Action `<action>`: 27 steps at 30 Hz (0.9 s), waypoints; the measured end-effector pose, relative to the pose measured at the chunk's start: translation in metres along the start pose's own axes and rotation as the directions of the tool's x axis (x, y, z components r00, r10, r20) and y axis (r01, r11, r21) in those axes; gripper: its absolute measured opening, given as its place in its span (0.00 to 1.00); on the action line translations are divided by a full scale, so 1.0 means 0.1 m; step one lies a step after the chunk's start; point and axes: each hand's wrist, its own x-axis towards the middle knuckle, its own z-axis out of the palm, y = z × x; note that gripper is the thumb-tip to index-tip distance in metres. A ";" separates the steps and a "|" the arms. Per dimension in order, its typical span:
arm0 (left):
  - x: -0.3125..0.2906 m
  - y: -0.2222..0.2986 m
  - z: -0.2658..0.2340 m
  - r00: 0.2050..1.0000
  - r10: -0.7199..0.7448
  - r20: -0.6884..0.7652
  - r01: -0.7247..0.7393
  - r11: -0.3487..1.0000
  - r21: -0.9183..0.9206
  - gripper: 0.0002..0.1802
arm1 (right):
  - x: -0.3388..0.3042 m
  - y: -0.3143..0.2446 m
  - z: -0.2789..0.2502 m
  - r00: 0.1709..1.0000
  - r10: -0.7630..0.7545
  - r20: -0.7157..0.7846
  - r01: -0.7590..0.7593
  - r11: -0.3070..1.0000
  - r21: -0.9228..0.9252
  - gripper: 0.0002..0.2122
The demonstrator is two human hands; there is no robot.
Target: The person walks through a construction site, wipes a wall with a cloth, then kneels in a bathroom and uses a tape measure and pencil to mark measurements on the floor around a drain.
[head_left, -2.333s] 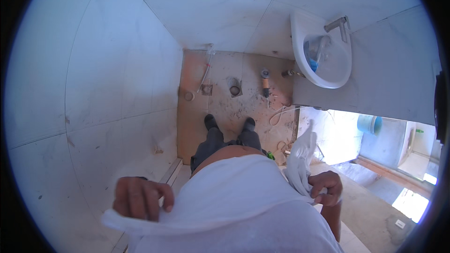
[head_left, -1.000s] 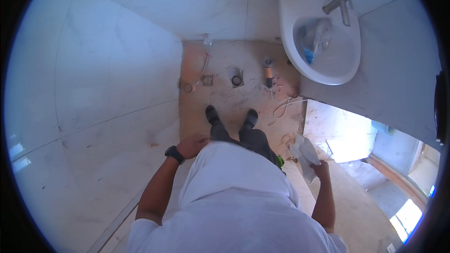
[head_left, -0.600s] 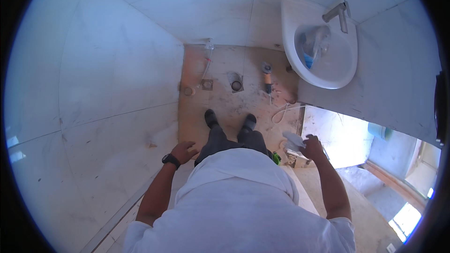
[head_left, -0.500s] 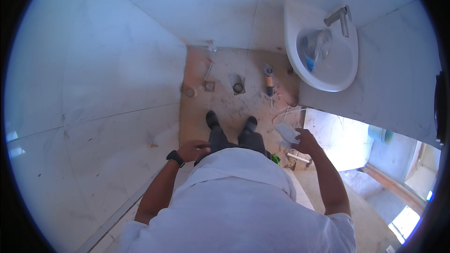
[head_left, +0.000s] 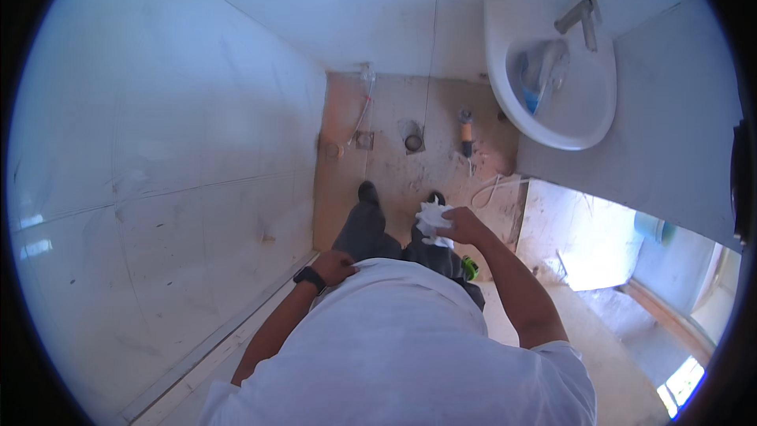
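Note:
My right hand (head_left: pixel 465 227) is closed on a crumpled white sheet (head_left: pixel 433 223), held above my right leg. Whether the sheet is paper or thin cloth cannot be made out. My left hand (head_left: pixel 334 267), with a black watch (head_left: pixel 310 278) on its wrist, is at my left hip. Its fingers are curled in at the hem of my white shirt (head_left: pixel 394 331), beside the grey trousers (head_left: pixel 359 230). What they pinch there is not clear. A bright green object (head_left: pixel 470 268) shows at my right hip.
Ahead on the dusty floor lies an orange and black power tool (head_left: pixel 466 134). Left of it are a round drain hole (head_left: pixel 414 143) and a smaller square drain (head_left: pixel 364 140). A white washbasin (head_left: pixel 579 130) with a tap (head_left: pixel 581 20) holds a clear plastic bag (head_left: pixel 546 71).
My right hand has moved left with the white sheet, which is now more bunched up. My left hand has closed in at the shirt hem. My left leg has shifted.

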 end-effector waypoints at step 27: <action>2.92 -0.18 0.88 0.987 -0.090 0.133 0.145 0.852 -0.503 0.25 | 1.38 0.87 0.97 0.817 0.577 0.006 -0.438 0.613 0.658 0.21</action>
